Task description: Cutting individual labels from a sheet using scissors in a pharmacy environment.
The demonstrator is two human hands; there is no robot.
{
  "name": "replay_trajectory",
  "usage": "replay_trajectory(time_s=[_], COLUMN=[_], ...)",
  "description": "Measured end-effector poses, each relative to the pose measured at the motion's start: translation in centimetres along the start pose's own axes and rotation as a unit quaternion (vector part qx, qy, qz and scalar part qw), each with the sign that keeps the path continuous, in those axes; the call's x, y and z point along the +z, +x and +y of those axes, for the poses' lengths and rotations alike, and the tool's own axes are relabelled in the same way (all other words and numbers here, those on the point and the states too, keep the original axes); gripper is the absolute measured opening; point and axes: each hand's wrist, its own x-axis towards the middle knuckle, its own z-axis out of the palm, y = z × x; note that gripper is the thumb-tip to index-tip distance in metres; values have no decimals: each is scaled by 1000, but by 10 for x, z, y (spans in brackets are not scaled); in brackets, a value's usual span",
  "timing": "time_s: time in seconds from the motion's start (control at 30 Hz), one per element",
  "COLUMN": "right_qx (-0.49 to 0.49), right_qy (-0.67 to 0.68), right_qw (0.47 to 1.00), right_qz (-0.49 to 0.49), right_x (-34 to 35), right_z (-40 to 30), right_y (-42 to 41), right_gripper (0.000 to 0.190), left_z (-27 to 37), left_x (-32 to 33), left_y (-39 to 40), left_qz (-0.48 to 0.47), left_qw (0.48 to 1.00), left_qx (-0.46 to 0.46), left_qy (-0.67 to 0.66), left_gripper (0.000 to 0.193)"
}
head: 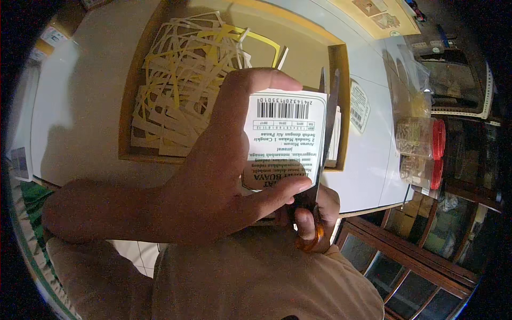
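My left hand (224,160) grips a white printed paper label (286,128) with a barcode and green border between thumb and fingers. My right hand (320,216) holds scissors (331,116) by orange-brown handles, the blades slightly apart along the label's right edge. Behind my hands lies a shallow cardboard box (340,60). A tangled pile of cut paper frames and strips (188,80), white and yellow, fills its left part. At its right end, partly hidden by the scissors, stand white papers (334,150). Another cut label (360,106) rests on the white table just right of the box.
Red-lidded clear plastic jars (418,138) stand at the right side of the white tabletop (372,172), near a clear plastic bag (416,76). A wooden cabinet with glass panes (416,260) is at the lower right. A yellowish printed sheet (384,16) lies beyond the box.
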Motion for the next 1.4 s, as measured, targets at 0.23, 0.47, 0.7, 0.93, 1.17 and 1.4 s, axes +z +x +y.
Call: replay_trajectory(time_s=[0.23, 0.47, 0.7, 0.93, 1.17, 1.4], right_qx=[9, 27, 36, 10, -15, -52], right_qy=[11, 21, 31, 46, 106, 71], right_qw=[1000, 999, 998, 999, 993, 996], right_qz=[12, 8, 29, 22, 43, 25], right_x=[-2, -7, -5, -5, 2, -3], right_z=[2, 0, 3, 2, -1, -1], right_y=[-4, -6, -10, -8, -2, -1], right_gripper=[33, 31, 28, 39, 48, 46], left_z=[2, 7, 6, 3, 3, 5], left_x=[-2, -6, -5, -2, 0, -2], left_y=[2, 5, 5, 2, -1, 0], left_qz=[-5, -25, -42, -83, -93, -88], left_qw=[1000, 998, 999, 996, 994, 993], left_qx=[5, 3, 0, 23, 50, 61], left_qy=[13, 59, 24, 15, 26, 56], left_gripper=[72, 72, 71, 71, 71, 71])
